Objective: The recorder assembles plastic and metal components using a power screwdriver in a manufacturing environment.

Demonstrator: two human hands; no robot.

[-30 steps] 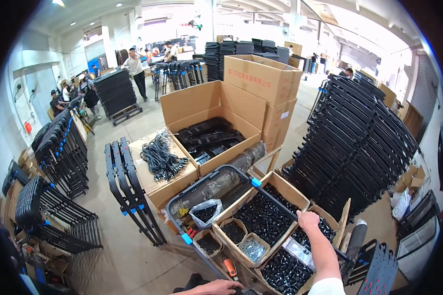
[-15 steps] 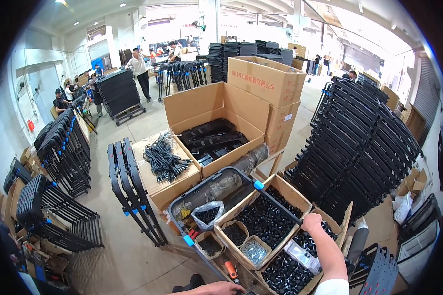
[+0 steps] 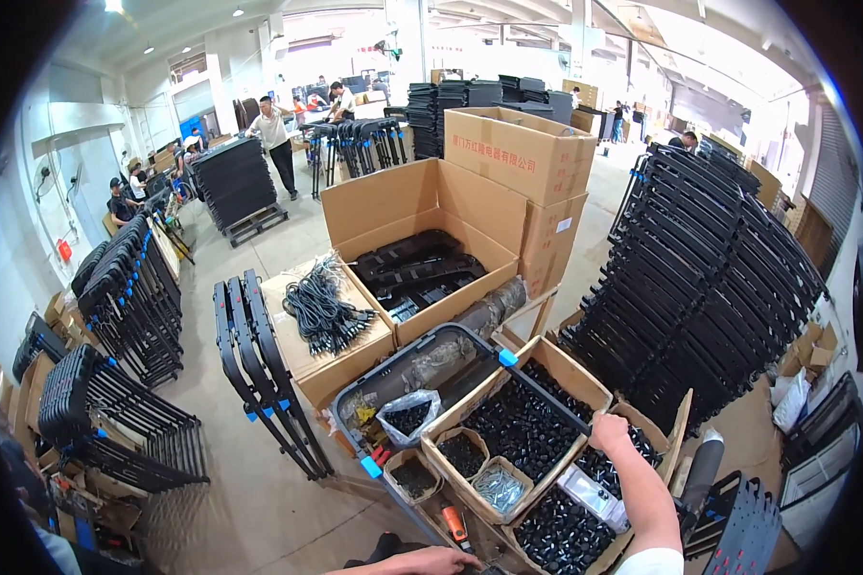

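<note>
A black tubular frame (image 3: 448, 333) with blue sleeves at its bends lies across the parts boxes in front of me. My right hand (image 3: 611, 433) is closed around the end of its right leg, above a box of black knobs (image 3: 513, 422). At the lower edge, my left hand (image 3: 441, 560) has its fingers bent against something dark, near the lower end of the frame's other leg. What those fingers hold is cut off by the picture's edge. Beside the left hand lies an orange-and-black power tool (image 3: 454, 525).
Small trays hold screws (image 3: 499, 487); a plastic bag (image 3: 408, 418) holds dark parts. Behind are an open carton (image 3: 470, 216) and a bundle of black cables (image 3: 326, 307). Black frames lean at left (image 3: 264, 374); a tall stack (image 3: 686, 297) stands at right. Other people (image 3: 273, 134) work farther back.
The view has shifted very slightly, moving the near objects a little to the right. Both hands keep about the same places, the right one still on the frame's leg.
</note>
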